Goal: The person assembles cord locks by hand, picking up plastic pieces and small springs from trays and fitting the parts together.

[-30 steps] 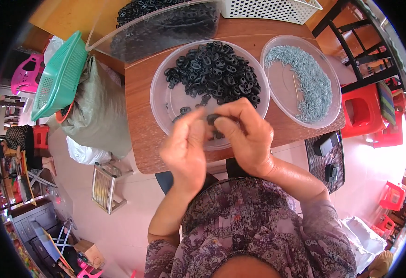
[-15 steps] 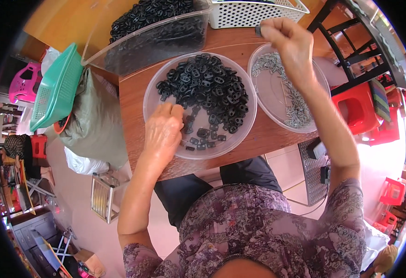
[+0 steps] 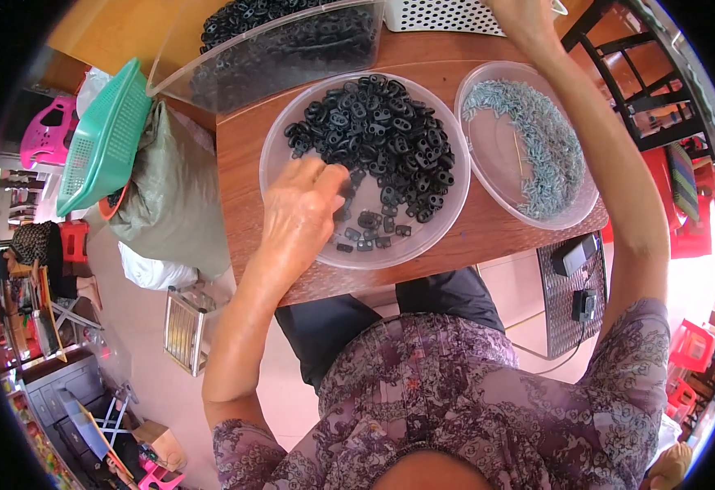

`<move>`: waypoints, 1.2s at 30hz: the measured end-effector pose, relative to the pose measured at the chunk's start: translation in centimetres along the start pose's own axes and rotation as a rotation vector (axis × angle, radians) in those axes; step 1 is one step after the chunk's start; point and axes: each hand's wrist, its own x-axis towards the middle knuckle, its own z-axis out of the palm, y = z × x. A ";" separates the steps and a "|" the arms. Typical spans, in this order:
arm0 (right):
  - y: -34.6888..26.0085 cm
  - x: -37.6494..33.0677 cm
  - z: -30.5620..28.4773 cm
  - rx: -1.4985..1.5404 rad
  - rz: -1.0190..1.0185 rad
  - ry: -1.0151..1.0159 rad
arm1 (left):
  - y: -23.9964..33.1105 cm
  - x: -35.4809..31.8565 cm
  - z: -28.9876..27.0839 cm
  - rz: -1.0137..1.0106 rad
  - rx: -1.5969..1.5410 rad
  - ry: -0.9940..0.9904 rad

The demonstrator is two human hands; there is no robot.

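Observation:
My left hand (image 3: 302, 211) is over the left side of a round clear plastic basin (image 3: 423, 235), its fingers curled down together. Whatever may be between those fingertips is hidden. In the basin lies a heap of small black oval pieces with two holes (image 3: 386, 126). Several small dark rectangular blocks (image 3: 367, 238) are scattered near its front. My right hand (image 3: 525, 23) reaches to the far edge of the view, over the right end of a white perforated basket (image 3: 439, 16). Its fingers are cut off by the picture's edge.
Right of the basin stands a clear bowl (image 3: 494, 147) of small grey pins (image 3: 552, 143). A large clear bin (image 3: 179, 51) of black pieces is at the back left. A green basket (image 3: 104, 143) rests beside a grey-green sack (image 3: 165, 196). A black chair (image 3: 647, 90) is at right.
My right hand, which had a small dark piece at its fingertips, has moved up and away, partly out of view. The left hand stays at the basin, with its fingers shifted slightly right.

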 end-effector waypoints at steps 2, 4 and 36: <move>1.3 -2.7 0.6 1.072 -0.150 -0.127 | 0.1 0.4 0.4 0.122 0.002 -0.008; -2.4 -4.5 0.1 0.329 0.042 -0.132 | -0.1 0.3 0.5 0.144 0.037 -0.045; -0.7 -15.6 -3.8 0.078 -0.391 -0.449 | 4.8 -0.6 0.1 -0.684 -1.461 0.065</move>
